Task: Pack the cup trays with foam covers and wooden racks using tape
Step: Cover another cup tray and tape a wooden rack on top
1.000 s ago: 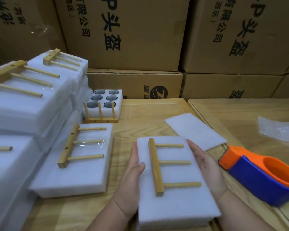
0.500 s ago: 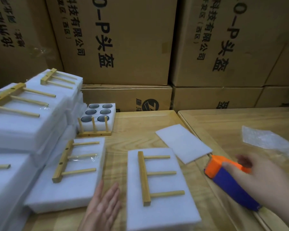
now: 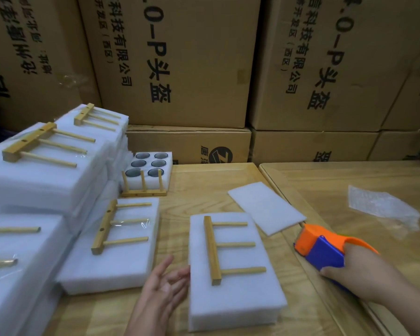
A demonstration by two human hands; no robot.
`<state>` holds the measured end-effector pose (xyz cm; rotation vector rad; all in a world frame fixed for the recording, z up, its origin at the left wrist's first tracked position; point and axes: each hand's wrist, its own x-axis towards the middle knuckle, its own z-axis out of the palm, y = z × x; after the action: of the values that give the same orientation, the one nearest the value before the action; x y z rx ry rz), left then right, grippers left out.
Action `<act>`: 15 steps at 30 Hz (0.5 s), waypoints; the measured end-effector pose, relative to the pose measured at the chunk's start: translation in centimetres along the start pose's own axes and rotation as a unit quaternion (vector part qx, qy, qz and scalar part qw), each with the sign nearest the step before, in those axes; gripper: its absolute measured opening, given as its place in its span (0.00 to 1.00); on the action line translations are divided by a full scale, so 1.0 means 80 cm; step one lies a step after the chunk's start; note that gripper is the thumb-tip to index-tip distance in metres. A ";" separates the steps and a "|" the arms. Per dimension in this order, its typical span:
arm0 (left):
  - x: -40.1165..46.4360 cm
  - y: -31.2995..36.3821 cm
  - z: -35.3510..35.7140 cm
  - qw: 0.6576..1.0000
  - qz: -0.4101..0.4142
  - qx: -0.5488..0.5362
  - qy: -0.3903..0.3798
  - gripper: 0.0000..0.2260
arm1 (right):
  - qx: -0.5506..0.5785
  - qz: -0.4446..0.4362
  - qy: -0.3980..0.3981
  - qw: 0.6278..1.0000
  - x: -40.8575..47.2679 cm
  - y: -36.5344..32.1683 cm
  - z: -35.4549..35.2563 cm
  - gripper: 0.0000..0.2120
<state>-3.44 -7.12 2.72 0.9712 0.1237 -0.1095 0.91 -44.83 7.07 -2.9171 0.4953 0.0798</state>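
The foam-covered tray (image 3: 233, 270) lies on the bench (image 3: 228, 185), a wooden rack (image 3: 224, 248) on top. Right of it, the right hand (image 3: 354, 270) grips the tape dispenser (image 3: 323, 246), likely to bind them; left, the left hand (image 3: 167, 287) waits with fingers spread.

Packing warehouse: stacked printed cartons (image 3: 180, 59) behind wooden table (image 3: 228, 180), foam packs (image 3: 44, 170) piled.

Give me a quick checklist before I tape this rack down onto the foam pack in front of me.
1. Tape dispenser in right hand: ok.
2. Wooden rack lying flat on the foam pack: ok.
3. Rack already taped: not ok, no tape visible.
4. Left hand steadying the pack: not ok, open beside it.
5. Loose tape end ready: cannot tell.
6. Loose foam sheet off the pack: ok.
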 end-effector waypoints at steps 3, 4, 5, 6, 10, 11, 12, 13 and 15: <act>0.000 -0.002 -0.004 0.999 -0.010 0.044 -0.006 0.32 | 0.019 0.001 0.025 1.000 -0.007 -0.003 -0.001 0.20; -0.003 0.002 -0.005 0.998 -0.018 0.055 -0.019 0.32 | 0.040 -0.009 0.043 0.998 -0.012 -0.003 -0.002 0.20; -0.006 0.005 -0.008 0.997 -0.018 0.069 -0.036 0.31 | 0.072 -0.028 0.069 0.995 -0.018 -0.005 -0.003 0.19; -0.009 0.010 -0.007 0.995 -0.016 0.095 -0.037 0.26 | 0.107 -0.055 0.094 0.988 -0.026 -0.007 -0.004 0.17; -0.022 0.033 0.001 0.962 0.117 0.243 -0.053 0.17 | 0.185 -0.189 0.133 0.955 -0.063 -0.032 -0.021 0.14; -0.025 0.041 0.008 0.949 0.158 0.264 -0.064 0.16 | 0.185 -0.218 0.142 0.948 -0.071 -0.041 -0.026 0.15; -0.029 0.052 0.018 0.936 0.190 0.285 -0.075 0.17 | 0.180 -0.244 0.150 0.941 -0.078 -0.051 -0.032 0.16; -0.032 0.063 0.029 0.923 0.219 0.304 -0.089 0.18 | 0.176 -0.264 0.155 0.936 -0.085 -0.060 -0.038 0.17; -0.039 0.087 0.054 0.893 0.263 0.347 -0.113 0.19 | 0.172 -0.295 0.153 0.927 -0.095 -0.078 -0.048 0.22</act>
<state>-5.24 -6.71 11.27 1.6657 -0.4274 0.2535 -4.13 -37.31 12.52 -2.5997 -0.3192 -0.4965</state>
